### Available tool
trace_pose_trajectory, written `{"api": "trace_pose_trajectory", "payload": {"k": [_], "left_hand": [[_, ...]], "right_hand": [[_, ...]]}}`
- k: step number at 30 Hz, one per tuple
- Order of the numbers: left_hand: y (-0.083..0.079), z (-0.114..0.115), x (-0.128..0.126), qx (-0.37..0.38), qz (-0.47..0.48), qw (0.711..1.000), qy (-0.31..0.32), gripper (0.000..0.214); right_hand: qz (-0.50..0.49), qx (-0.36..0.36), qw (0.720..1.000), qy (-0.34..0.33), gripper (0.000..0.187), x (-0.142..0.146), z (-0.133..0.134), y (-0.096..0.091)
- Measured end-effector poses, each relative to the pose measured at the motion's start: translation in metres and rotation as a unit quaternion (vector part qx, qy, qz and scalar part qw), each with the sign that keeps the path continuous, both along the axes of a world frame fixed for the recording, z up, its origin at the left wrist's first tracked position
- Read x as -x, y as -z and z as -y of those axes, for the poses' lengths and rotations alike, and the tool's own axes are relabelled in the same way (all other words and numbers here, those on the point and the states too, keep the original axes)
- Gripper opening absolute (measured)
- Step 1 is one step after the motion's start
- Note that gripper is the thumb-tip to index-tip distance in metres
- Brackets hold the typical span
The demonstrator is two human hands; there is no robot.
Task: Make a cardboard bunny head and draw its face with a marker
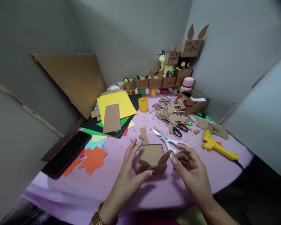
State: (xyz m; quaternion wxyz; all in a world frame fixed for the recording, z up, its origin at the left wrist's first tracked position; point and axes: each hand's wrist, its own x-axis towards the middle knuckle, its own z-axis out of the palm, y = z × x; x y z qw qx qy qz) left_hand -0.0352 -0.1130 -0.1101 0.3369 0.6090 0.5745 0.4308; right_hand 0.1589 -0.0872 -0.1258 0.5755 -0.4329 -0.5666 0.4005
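- The open cardboard box sits at lower centre, its walls up and two pointed ear pieces standing at the near edge.
- From where I stand, I can make out no drawn face on it; the eared boxes at upper right of centre have faces and mostly sit on coloured bases. By that measure, I'd call this one partly made.
- The left hand is loosely spread around the box's left side, not clenched.
- The right hand is half curled just beside the right ear; I can't tell whether it has anything in it.
- On the pink-clothed table: white-handled scissors and cardboard scraps right of centre, a yellow glue gun far right, coloured paper and a dark phone left.
- Plain grey walls close in behind; a large cardboard sheet leans at upper left.
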Motion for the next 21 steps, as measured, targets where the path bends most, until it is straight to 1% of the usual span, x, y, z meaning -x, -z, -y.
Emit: {"api": "trace_pose_trajectory", "payload": {"k": [2, 3, 5, 6, 8, 9, 10, 12, 13, 15, 16, 17, 18, 19, 20, 21], "left_hand": [[0.000, -0.004, -0.001, -0.002, 0.024, 1.000, 0.013, 0.053], [0.001, -0.004, -0.002, -0.002, 0.038, 0.999, 0.015, 0.040], [0.002, -0.004, -0.004, -0.002, 0.053, 0.998, 0.016, 0.016], [0.002, -0.004, -0.005, -0.004, 0.057, 0.998, 0.016, 0.011], [0.004, -0.001, -0.006, -0.003, 0.072, 0.997, 0.017, 0.013], [0.005, 0.000, -0.007, 0.002, 0.084, 0.996, 0.017, 0.010], [0.005, 0.001, -0.008, 0.007, 0.094, 0.995, 0.016, 0.013], [0.008, 0.001, -0.009, 0.005, 0.099, 0.995, 0.014, 0.029], [0.010, 0.000, -0.009, -0.006, 0.094, 0.995, 0.012, 0.031], [0.014, -0.001, -0.010, -0.031, 0.076, 0.997, 0.006, 0.025], [0.017, -0.001, -0.011, -0.041, 0.067, 0.997, 0.000, 0.027], [0.020, 0.000, -0.012, -0.055, 0.052, 0.997, -0.014, 0.036], [0.023, 0.002, -0.013, -0.079, 0.025, 0.996, -0.040, 0.049], [0.025, 0.005, -0.014, -0.123, -0.013, 0.989, -0.078, 0.064], [0.026, 0.008, -0.016, -0.182, -0.064, 0.973, -0.128, 0.076], [0.027, 0.013, -0.018, -0.251, -0.126, 0.942, -0.181, 0.081]], "right_hand": [[0.014, 0.051, 0.997, -0.060, 0.037, -0.002, -0.007, -0.007], [0.024, 0.062, 0.994, -0.084, 0.033, -0.002, -0.010, -0.010], [0.046, 0.059, 0.989, -0.126, 0.023, -0.001, -0.013, -0.015], [0.058, 0.052, 0.986, -0.145, 0.020, 0.000, -0.013, -0.017], [0.080, 0.039, 0.982, -0.167, 0.022, 0.002, -0.014, -0.020], [0.085, 0.034, 0.981, -0.171, 0.023, 0.003, -0.015, -0.021], [0.086, 0.032, 0.981, -0.174, 0.023, 0.003, -0.015, -0.021], [0.085, 0.041, 0.978, -0.186, 0.023, 0.003, -0.018, -0.022], [0.086, 0.047, 0.976, -0.194, 0.023, 0.003, -0.019, -0.022], [0.094, 0.052, 0.973, -0.204, 0.022, 0.001, -0.021, -0.022], [0.102, 0.051, 0.972, -0.205, 0.022, 0.000, -0.022, -0.022], [0.109, 0.048, 0.971, -0.206, 0.022, 0.000, -0.023, -0.022], [0.111, 0.047, 0.971, -0.209, 0.021, -0.001, -0.023, -0.022], [0.107, 0.048, 0.970, -0.213, 0.020, -0.001, -0.023, -0.022], [0.098, 0.052, 0.970, -0.217, 0.020, -0.002, -0.023, -0.022], [0.084, 0.058, 0.970, -0.221, 0.019, -0.002, -0.022, -0.021]]}}
